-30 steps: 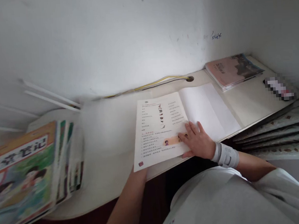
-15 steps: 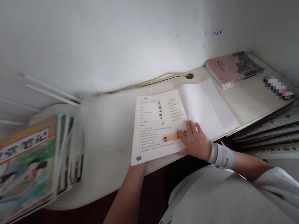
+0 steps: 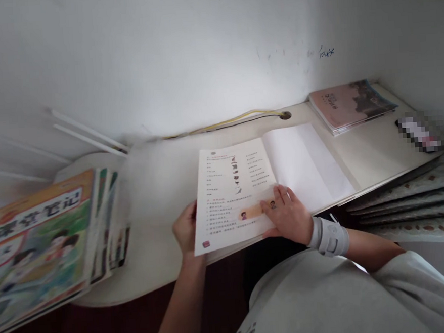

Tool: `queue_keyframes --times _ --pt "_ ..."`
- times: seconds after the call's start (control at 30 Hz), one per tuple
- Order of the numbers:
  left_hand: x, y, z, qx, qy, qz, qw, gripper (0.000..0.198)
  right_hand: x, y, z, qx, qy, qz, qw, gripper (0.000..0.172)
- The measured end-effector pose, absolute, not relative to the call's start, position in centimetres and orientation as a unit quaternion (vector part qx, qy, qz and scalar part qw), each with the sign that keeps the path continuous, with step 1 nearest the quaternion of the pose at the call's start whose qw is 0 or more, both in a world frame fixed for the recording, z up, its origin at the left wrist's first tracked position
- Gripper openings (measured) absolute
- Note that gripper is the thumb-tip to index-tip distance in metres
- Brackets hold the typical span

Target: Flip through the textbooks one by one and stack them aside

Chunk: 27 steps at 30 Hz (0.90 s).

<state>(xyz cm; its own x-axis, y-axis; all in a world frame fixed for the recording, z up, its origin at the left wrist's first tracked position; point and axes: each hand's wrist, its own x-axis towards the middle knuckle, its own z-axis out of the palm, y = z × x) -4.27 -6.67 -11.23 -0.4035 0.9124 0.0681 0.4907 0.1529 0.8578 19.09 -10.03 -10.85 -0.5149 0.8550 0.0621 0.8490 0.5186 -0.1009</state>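
An open workbook (image 3: 229, 186) lies on the white desk near its front edge. Its left page carries printed lines and small pictures; the right side is a blank white sheet (image 3: 301, 166). At the left margin, my left hand (image 3: 186, 229) is closed around the page edge, its fingertips partly hidden behind the paper. My right hand (image 3: 289, 213), with a grey band (image 3: 329, 236) on the wrist, lies flat on the lower right of the printed page, fingers stretched out.
A stack of colourful books (image 3: 41, 245) stands at the left. Thinner pink-covered books (image 3: 350, 105) lie at the back right, near a pixelated phone-like object (image 3: 419, 131). A yellow cable (image 3: 222, 123) runs along the wall to a desk hole (image 3: 286, 115). Patterned fabric (image 3: 419, 213) hangs at the right.
My left hand has come out from under the workbook to its left edge and now shows beside the page. The right hand stays on the page. The view has shifted slightly.
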Motion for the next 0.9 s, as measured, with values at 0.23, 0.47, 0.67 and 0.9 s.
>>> queue_keyframes --times 0.23,0.47,0.67,0.9 --pt "-4.0 -6.0 -10.2 0.329 0.626 0.48 0.519 0.055 19.6 -10.2 -11.1 -0.482 -0.874 0.002 0.059 0.085" --pt "-4.3 -6.6 -10.5 0.495 0.58 0.425 0.488 0.076 21.7 -9.2 -11.2 -0.469 -0.88 0.011 0.074 0.074" --pt "-3.8 -6.7 -10.5 0.552 0.613 0.38 0.419 0.068 22.6 -7.4 -12.1 -0.498 -0.865 0.028 0.049 0.076" --pt "-3.9 -6.6 -11.0 0.635 0.624 0.315 0.328 0.066 23.3 -3.1 -10.4 -0.535 -0.843 0.048 -0.009 0.066"
